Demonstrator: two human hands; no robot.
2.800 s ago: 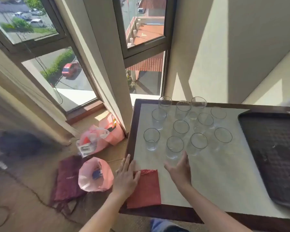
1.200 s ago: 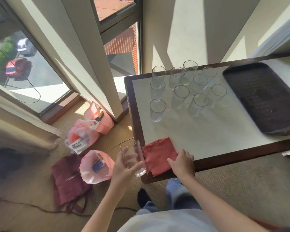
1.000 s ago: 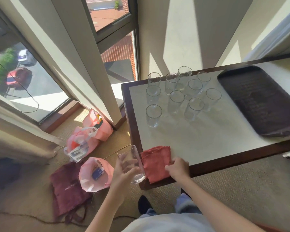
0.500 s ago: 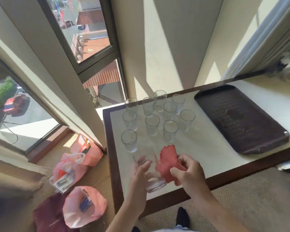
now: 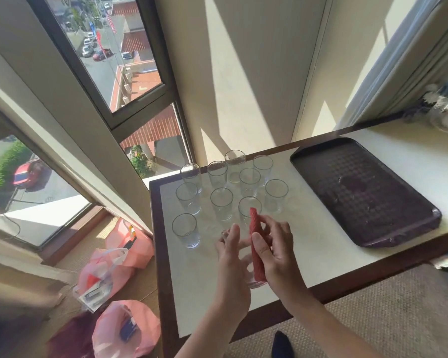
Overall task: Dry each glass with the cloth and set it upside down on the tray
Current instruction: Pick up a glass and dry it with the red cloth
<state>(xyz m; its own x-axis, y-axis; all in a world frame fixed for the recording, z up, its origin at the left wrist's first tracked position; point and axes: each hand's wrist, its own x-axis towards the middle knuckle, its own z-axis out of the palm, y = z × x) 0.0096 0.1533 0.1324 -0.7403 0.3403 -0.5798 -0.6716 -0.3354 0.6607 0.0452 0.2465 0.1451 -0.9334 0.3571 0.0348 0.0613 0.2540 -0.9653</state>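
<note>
Since half a second ago, you have turned the red woven cloth [image 5: 256, 249] edge-on against the clear drinking glass [image 5: 244, 263], above the near side of the white table [image 5: 308, 241]. Your left hand [image 5: 230, 257] curls round the glass and your right hand [image 5: 274, 251] pinches the cloth. Drying of this first glass looks barely begun. Ten upright clear glasses [image 5: 221, 202] wait at the far left, and the dark brown plastic tray [image 5: 360, 195] holds nothing.

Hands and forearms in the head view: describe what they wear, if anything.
Nothing worn shows. The left hand and right hand are bare: no gloves, rings or watch visible. The left forearm and right forearm show no sleeve down to the frame's edge.
</note>
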